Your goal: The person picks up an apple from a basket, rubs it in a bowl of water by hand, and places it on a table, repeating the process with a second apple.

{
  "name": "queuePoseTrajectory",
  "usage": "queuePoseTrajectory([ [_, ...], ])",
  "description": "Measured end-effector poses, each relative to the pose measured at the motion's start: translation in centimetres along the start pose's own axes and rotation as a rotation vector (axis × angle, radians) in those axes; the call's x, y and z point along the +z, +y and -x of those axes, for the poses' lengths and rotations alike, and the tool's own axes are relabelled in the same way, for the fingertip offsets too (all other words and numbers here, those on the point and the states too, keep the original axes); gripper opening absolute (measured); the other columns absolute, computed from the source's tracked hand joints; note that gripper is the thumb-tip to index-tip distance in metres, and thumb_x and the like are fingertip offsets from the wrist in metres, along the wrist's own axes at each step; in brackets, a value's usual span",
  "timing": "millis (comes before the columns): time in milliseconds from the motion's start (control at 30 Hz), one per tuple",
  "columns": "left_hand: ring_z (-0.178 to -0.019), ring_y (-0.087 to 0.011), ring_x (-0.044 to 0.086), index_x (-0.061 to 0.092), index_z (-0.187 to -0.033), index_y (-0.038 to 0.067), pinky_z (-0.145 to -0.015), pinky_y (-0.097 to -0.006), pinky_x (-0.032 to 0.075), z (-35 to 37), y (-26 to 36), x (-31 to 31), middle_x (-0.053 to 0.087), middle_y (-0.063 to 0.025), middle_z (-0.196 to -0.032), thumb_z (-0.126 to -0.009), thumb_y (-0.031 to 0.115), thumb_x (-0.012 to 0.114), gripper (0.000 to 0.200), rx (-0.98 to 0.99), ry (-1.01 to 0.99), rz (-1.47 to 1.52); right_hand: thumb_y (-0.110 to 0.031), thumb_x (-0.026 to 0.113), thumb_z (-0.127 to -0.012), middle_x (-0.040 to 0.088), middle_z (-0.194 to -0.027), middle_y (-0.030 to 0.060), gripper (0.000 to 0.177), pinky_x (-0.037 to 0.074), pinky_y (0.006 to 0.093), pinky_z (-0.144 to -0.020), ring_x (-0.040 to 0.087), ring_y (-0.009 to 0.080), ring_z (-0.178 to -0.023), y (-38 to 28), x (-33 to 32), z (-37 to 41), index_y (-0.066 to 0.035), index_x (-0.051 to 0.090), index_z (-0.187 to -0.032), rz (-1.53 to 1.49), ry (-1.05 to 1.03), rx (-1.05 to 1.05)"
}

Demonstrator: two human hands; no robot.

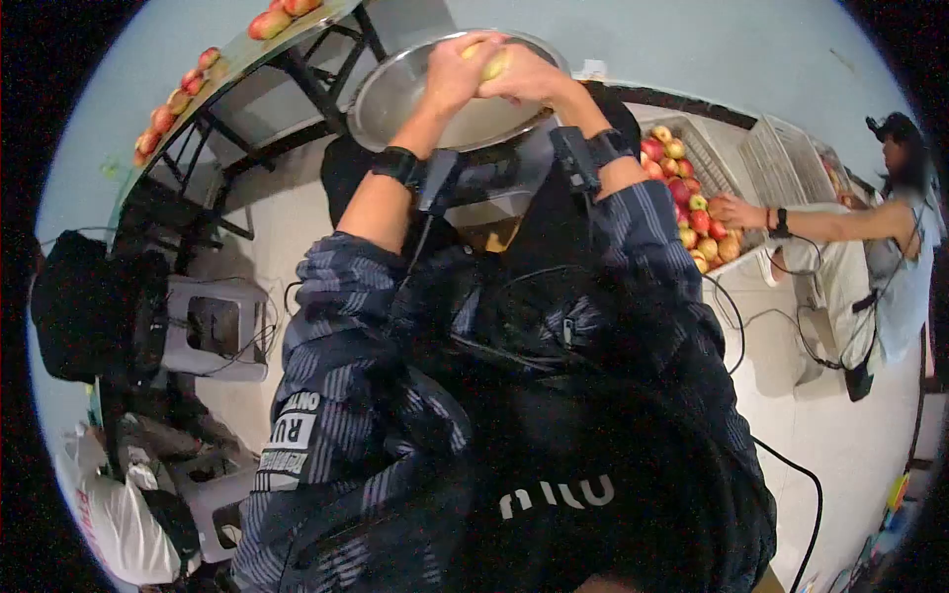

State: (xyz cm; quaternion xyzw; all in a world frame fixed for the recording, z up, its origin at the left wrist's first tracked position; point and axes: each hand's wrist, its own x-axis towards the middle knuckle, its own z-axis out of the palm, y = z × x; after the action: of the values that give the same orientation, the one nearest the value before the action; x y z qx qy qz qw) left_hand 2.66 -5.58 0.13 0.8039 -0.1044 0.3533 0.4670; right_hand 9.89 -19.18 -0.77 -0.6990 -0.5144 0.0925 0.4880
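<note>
Gripping a pale yellow fruit [494,65] over the metal bowl [395,91], I have the left hand [458,71] and the right hand [531,75] both curled around it; whether either palm hides a tool, I cannot tell. For sound handling, I would judge a firm, even, two-sided hold best, with the fruit centred above the bowl, so that a slip would land there rather than on the floor [771,415].

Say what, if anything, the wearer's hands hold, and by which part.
A pale yellow fruit, held around its sides between the left hand and right hand; the exact contact points are hidden.
</note>
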Motion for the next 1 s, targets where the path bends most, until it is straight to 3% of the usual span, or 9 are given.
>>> queuePoseTrajectory([
  [233, -0.088, -0.0163, 0.067, 0.074, -0.107, 0.006, -0.083, -0.0308, 0.052, 0.0, 0.0, 0.2, 0.073, -0.0096, -0.101, -0.090, 0.025, 0.057, 0.031, -0.084, 0.011, 0.045, -0.034, 0.080, -0.062, 0.061, -0.064, 0.0068, 0.037, 0.047, 0.0307, -0.046, 0.057, 0.0158, -0.051, -1.0, 0.3, 0.0, -0.002, 0.066, -0.074, 0.114, 0.071, 0.019],
  [400, -0.089, -0.0167, 0.068, 0.074, -0.111, 0.008, -0.083, -0.0306, 0.052, -0.5, -0.6, 0.8, 0.073, -0.0100, -0.104, -0.086, 0.028, 0.061, 0.034, -0.292, 0.047, 0.126, -0.038, 0.082, -0.057, 0.066, -0.067, 0.0089, 0.045, 0.050, 0.0328, -0.048, 0.061, 0.0191, -0.054, -0.2, 0.2, -0.1, -0.001, 0.069, -0.080, 0.104, 0.095, 0.029],
  [500, -0.091, -0.0168, 0.068, 0.074, -0.111, 0.009, -0.083, -0.0296, 0.052, -1.0, -1.9, 0.9, 0.074, -0.0095, -0.104, -0.085, 0.027, 0.062, 0.034, -0.396, 0.096, -0.068, -0.040, 0.083, -0.055, 0.070, -0.077, 0.0125, 0.051, 0.056, 0.0371, -0.059, 0.068, 0.0259, -0.066, 0.1, 0.2, -0.4, -0.001, 0.070, -0.085, 0.213, 0.089, 0.161],
  [533, -0.092, -0.0168, 0.068, 0.074, -0.111, 0.009, -0.083, -0.0293, 0.052, -1.2, -2.1, 1.0, 0.074, -0.0093, -0.105, -0.085, 0.027, 0.062, 0.034, -0.431, 0.120, -0.158, -0.041, 0.083, -0.054, 0.071, -0.082, 0.0149, 0.055, 0.056, 0.0386, -0.065, 0.068, 0.0290, -0.071, 0.0, 0.4, -0.5, -0.001, 0.069, -0.089, 0.299, 0.118, 0.073],
  [600, -0.089, -0.0150, 0.066, 0.074, -0.111, 0.005, -0.079, -0.0300, 0.052, -0.6, -2.1, 1.4, 0.072, -0.0079, -0.107, -0.089, 0.024, 0.059, 0.032, -0.412, 0.128, 0.013, -0.042, 0.083, -0.052, 0.071, -0.092, 0.0197, 0.063, 0.057, 0.0416, -0.076, 0.069, 0.0351, -0.083, 0.0, 0.9, -0.4, 0.000, 0.069, -0.096, 0.469, 0.175, -0.097],
  [700, -0.087, -0.0138, 0.064, 0.074, -0.108, 0.004, -0.076, -0.0308, 0.051, -0.3, -1.6, 1.4, 0.072, -0.0071, -0.105, -0.090, 0.024, 0.059, 0.030, -0.416, 0.155, 0.153, -0.043, 0.083, -0.050, 0.069, -0.104, 0.0241, 0.077, 0.054, 0.0441, -0.088, 0.066, 0.0401, -0.096, -0.3, 0.9, -0.7, 0.001, 0.064, -0.110, 0.505, 0.163, 0.002],
  [800, -0.086, -0.0151, 0.065, 0.075, -0.105, 0.004, -0.076, -0.0311, 0.051, -0.6, -1.0, 1.6, 0.071, -0.0075, -0.102, -0.089, 0.027, 0.060, 0.032, -0.493, 0.177, 0.189, -0.042, 0.084, -0.050, 0.068, -0.104, 0.0258, 0.087, 0.055, 0.0442, -0.087, 0.067, 0.0403, -0.094, -0.7, 1.1, -0.5, 0.000, 0.058, -0.121, 0.607, 0.208, 0.006],
  [900, -0.084, -0.0181, 0.065, 0.073, -0.105, 0.001, -0.073, -0.0327, 0.051, -0.4, -0.2, 1.1, 0.070, -0.0085, -0.099, -0.088, 0.032, 0.061, 0.037, -0.530, 0.147, 0.106, -0.034, 0.082, -0.054, 0.068, -0.100, 0.0256, 0.080, 0.053, 0.0447, -0.085, 0.065, 0.0405, -0.095, -1.6, 1.3, 0.2, 0.002, 0.053, -0.119, 0.631, 0.241, -0.014],
  [1000, -0.083, -0.0209, 0.066, 0.070, -0.105, 0.000, -0.069, -0.0348, 0.052, -0.5, -0.3, 1.4, 0.069, -0.0099, -0.097, -0.087, 0.039, 0.061, 0.044, -0.619, 0.151, 0.117, -0.031, 0.084, -0.057, 0.067, -0.099, 0.0272, 0.080, 0.053, 0.0465, -0.084, 0.065, 0.0427, -0.095, -2.9, 1.3, 0.5, 0.003, 0.050, -0.120, 0.764, 0.253, 0.130],
])
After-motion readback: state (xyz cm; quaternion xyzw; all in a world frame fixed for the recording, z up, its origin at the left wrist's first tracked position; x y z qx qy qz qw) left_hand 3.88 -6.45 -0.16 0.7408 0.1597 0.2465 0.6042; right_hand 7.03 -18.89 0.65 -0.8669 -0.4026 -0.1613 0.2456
